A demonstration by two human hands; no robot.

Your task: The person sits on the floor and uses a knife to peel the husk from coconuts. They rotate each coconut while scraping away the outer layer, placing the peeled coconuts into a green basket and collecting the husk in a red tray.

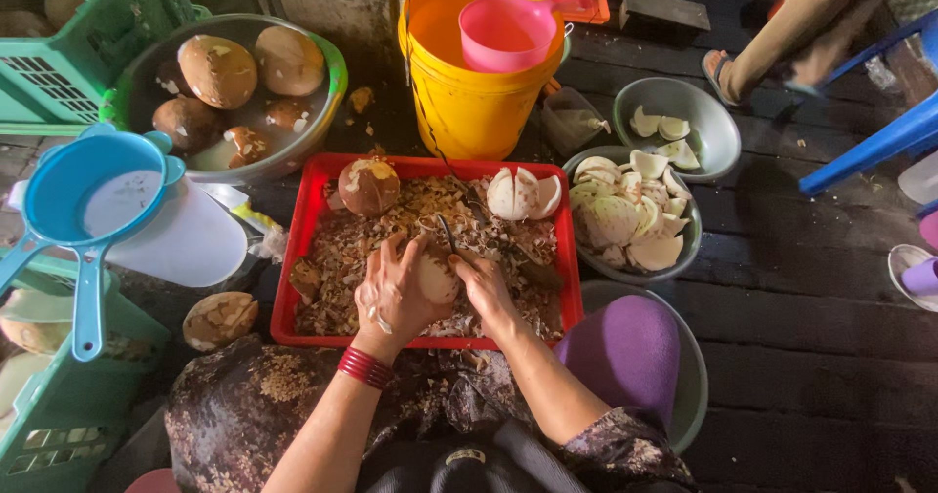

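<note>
1. Dark wooden floor planks are carrying the whole spread, with a red tray [298, 249] sitting in front of the person's knees and brimming with brown shavings [391, 229].
2. The left hand [396, 293] is wrapping a pale, partly peeled coconut piece [437, 280] over the near middle of the tray, fingers clamped around it.
3. The right hand [486, 290] is closing on a thin dark blade [446, 231], pressing against the same piece.
4. Judging from this, short strokes angled away from the holding fingers are looking safest, since the rounded flesh is likely slick.
5. Smooth white peeled pieces [625, 221] are filling a grey metal bowl [692, 244]; rough brown coconuts [217, 71] are waiting in another basin [334, 73] beside a glossy yellow bucket [474, 102].
</note>
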